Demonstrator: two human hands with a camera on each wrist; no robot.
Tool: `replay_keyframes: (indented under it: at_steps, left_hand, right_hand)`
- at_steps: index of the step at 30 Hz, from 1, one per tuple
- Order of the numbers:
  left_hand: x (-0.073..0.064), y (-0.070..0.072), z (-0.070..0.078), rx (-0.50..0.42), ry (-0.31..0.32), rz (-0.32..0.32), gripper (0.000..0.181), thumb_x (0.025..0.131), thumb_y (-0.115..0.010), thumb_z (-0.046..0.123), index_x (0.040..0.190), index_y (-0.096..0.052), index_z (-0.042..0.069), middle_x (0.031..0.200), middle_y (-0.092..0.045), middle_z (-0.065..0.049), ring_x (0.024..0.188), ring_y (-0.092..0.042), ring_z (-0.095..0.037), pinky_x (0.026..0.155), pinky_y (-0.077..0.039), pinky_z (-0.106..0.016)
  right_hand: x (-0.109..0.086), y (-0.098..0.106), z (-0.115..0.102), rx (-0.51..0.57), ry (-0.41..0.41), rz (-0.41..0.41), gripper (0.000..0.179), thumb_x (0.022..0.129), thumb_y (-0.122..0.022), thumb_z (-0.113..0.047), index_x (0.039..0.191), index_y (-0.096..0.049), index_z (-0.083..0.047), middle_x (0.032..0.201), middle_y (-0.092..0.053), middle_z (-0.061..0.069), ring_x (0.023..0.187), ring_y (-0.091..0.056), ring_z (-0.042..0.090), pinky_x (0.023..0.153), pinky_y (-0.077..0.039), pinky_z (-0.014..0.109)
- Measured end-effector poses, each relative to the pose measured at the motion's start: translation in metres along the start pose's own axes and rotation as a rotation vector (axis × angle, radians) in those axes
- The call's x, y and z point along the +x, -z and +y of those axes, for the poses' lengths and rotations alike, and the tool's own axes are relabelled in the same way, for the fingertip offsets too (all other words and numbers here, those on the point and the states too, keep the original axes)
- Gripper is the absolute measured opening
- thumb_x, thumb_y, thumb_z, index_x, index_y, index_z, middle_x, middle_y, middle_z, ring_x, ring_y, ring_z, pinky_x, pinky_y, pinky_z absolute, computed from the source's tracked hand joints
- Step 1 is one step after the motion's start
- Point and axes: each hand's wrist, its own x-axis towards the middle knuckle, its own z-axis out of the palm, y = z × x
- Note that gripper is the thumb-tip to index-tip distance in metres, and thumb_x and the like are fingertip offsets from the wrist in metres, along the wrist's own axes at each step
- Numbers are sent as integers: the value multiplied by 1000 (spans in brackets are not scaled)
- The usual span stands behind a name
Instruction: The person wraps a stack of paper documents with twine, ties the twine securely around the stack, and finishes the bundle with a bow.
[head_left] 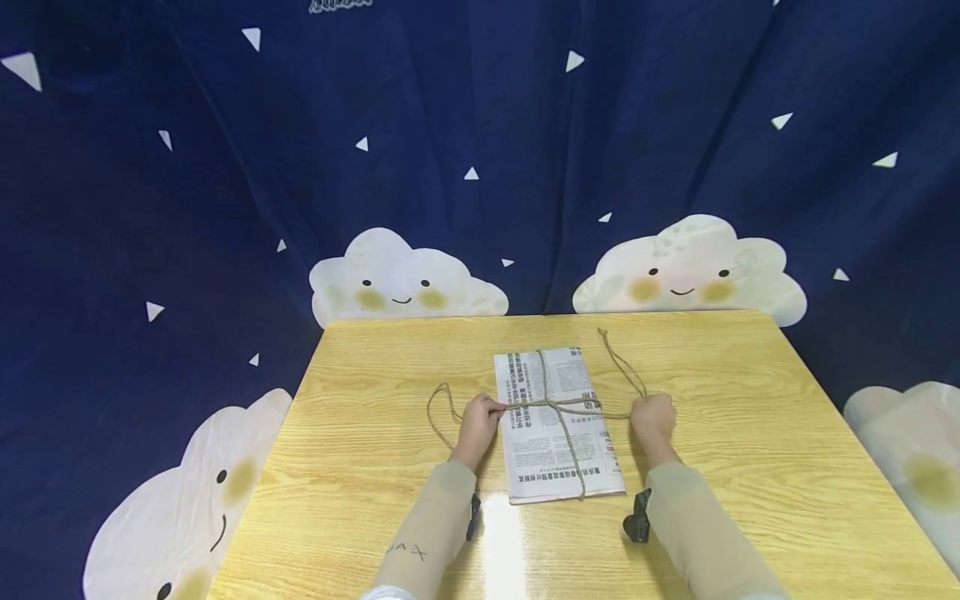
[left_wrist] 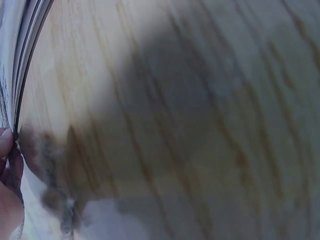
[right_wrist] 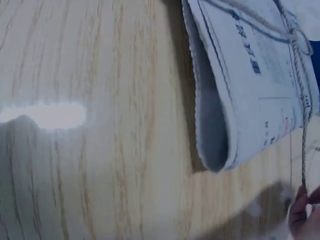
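Observation:
A folded newspaper bundle (head_left: 532, 454) lies flat on the table, with brown twine (head_left: 564, 433) crossed over it and meeting near its middle. My left hand (head_left: 477, 423) pinches one twine end at the bundle's left edge; a loop of loose twine (head_left: 431, 412) trails to the left of it. To the right of the bundle, my right hand (head_left: 654, 421) grips the other end, and that strand runs taut to the crossing. A loose tail of twine (head_left: 622, 362) extends up from this hand. In the right wrist view, the newspaper (right_wrist: 250, 100) shows its open folded edge.
The wooden table (head_left: 390, 358) reaches back to a dark blue curtain (head_left: 420, 100) printed with clouds and white triangles. A bright glare patch (head_left: 502, 542) lies in front of the bundle. Both wrists wear small dark devices, such as the right one (head_left: 637, 517).

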Motion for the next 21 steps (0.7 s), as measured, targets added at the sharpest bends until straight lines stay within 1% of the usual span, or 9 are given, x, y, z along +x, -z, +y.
replay_keyframes:
  at_steps: [2, 5, 8, 11, 14, 15, 17, 19, 21]
  left_hand:
    - [0, 0, 1, -15, 19, 0, 11, 81, -65, 2, 91, -71, 2, 80, -60, -4, 78, -60, -17, 69, -52, -23]
    - [0, 0, 2, -25, 43, 3, 10, 82, -65, 2, 90, -71, 3, 80, -61, -3, 79, -60, -17, 69, -52, -23]
    - [0, 1, 2, -24, 39, 10, 10, 82, -65, 2, 89, -71, 2, 80, -62, -4, 79, -61, -18, 70, -53, -23]
    - [0, 1, 2, -22, 36, 13, 10, 82, -65, 2, 88, -71, 2, 79, -62, -5, 79, -61, -19, 69, -53, -24]
    - [0, 0, 1, -21, 28, 21, 9, 81, -65, 1, 88, -72, 1, 79, -63, -5, 79, -62, -19, 69, -53, -25]
    - [1, 0, 1, -22, 25, 23, 9, 81, -65, 1, 87, -72, 1, 79, -63, -6, 78, -62, -20, 69, -53, -25]
    - [1, 0, 0, -23, 15, 28, 9, 81, -65, 1, 87, -72, 1, 79, -63, -6, 78, -62, -20, 70, -53, -26]
    - [1, 0, 0, -26, 13, 27, 9, 81, -65, 1, 87, -72, 1, 79, -63, -7, 79, -62, -20, 70, -53, -26]
    - [1, 0, -1, -27, 9, 26, 9, 81, -65, 0, 87, -71, 1, 79, -63, -7, 78, -62, -20, 70, -53, -26]
  right_hand:
    - [1, -1, -3, 103, 22, 42, 29, 91, -38, -11, 105, -47, 12, 95, -57, 32, 83, -58, 43, 66, -51, 43]
    - [4, 1, -12, 292, 89, 83, 25, 95, -39, -11, 110, -45, 7, 93, -60, 25, 70, -62, 25, 57, -50, 25]
    - [6, 5, -21, 462, 153, 50, 22, 96, -43, -12, 110, -45, 5, 87, -61, 15, 63, -59, 9, 54, -48, 14]
    - [7, 10, -29, 594, 207, -35, 21, 95, -48, -13, 108, -46, 3, 81, -60, 1, 64, -57, 3, 59, -49, 13]
    - [9, 13, -32, 713, 297, -156, 19, 93, -52, -9, 105, -47, 6, 76, -59, -6, 66, -56, 3, 61, -50, 15]
    - [9, 13, -33, 743, 332, -214, 18, 92, -53, -9, 103, -48, 4, 76, -59, -7, 67, -55, 3, 60, -49, 14]
    - [18, 8, -26, 841, 413, -379, 15, 90, -56, -8, 102, -52, 1, 77, -61, -4, 68, -56, 4, 58, -48, 14]
    - [19, 9, -26, 826, 457, -535, 17, 90, -58, -11, 102, -53, 0, 80, -62, -2, 70, -56, 3, 58, -47, 13]
    - [19, 8, -29, 749, 472, -669, 23, 90, -58, -14, 105, -53, 1, 82, -62, -1, 71, -55, 4, 59, -47, 15]
